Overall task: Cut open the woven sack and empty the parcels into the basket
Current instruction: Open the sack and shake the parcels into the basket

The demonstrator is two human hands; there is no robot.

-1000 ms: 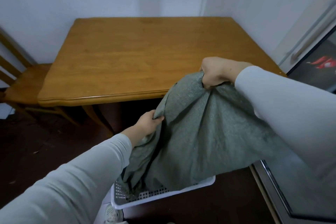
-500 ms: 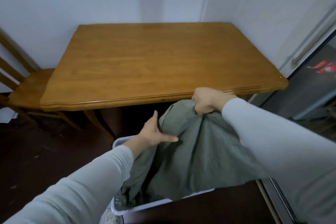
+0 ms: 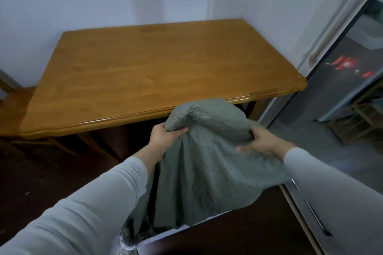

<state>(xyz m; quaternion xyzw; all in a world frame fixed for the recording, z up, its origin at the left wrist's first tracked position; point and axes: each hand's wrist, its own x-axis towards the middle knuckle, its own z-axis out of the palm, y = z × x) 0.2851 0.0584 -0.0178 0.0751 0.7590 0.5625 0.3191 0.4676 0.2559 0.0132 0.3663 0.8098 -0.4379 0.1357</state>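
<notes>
The grey-green woven sack (image 3: 207, 172) hangs upside down in front of the table, bunched at the top and draping down. My left hand (image 3: 163, 136) grips its upper left fold. My right hand (image 3: 259, 141) holds the upper right part, fingers pressed into the cloth. The sack's lower end falls into the white basket (image 3: 176, 233) on the floor, of which only a strip of rim shows. No parcels are visible; the sack covers the basket's inside.
A wooden table (image 3: 145, 72) stands against the wall just beyond the sack. A wooden chair (image 3: 12, 105) sits at the left. A glass door frame (image 3: 310, 93) and a white cabinet edge run along the right. Dark floor lies around the basket.
My left hand, open half a second ago, has closed on the sack's top. My right hand shifted right and lower on the sack. The sack's top now bulges between both hands.
</notes>
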